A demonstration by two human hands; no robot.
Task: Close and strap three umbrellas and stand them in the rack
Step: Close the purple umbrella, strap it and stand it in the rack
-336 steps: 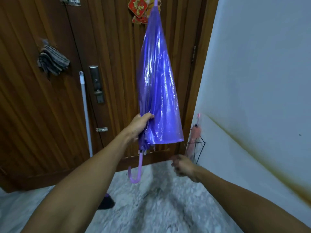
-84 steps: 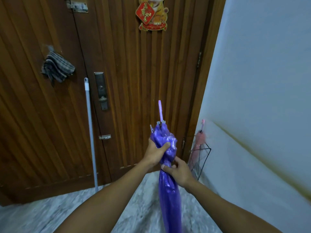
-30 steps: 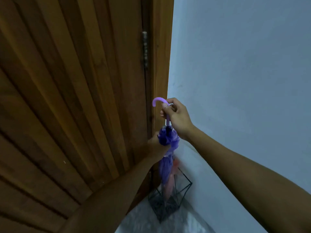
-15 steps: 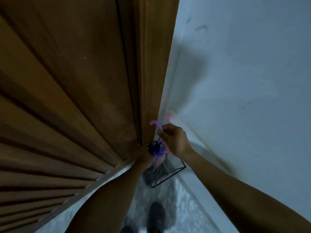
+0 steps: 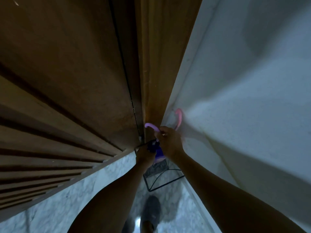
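I look steeply down into the corner between door and wall. The purple umbrella (image 5: 159, 153), rolled shut, stands upright in the black wire rack (image 5: 165, 181). My right hand (image 5: 170, 142) grips its shaft just below the lilac hooked handle (image 5: 151, 126). My left hand (image 5: 145, 154) wraps the bunched purple canopy near its top. A pink umbrella handle (image 5: 178, 117) rises behind my right hand, leaning against the wall; its canopy is hidden. The lower part of the purple umbrella is covered by my hands.
The ribbed wooden door (image 5: 67, 98) and its frame fill the left. A white wall (image 5: 244, 98) closes the right side. The rack stands on a marbled floor (image 5: 84, 199). My dark shoe (image 5: 150, 214) is just in front of the rack.
Over the last second the purple umbrella has gone down into the rack, both hands still on it. My view has tilted further down, bringing my shoe and the floor into sight.
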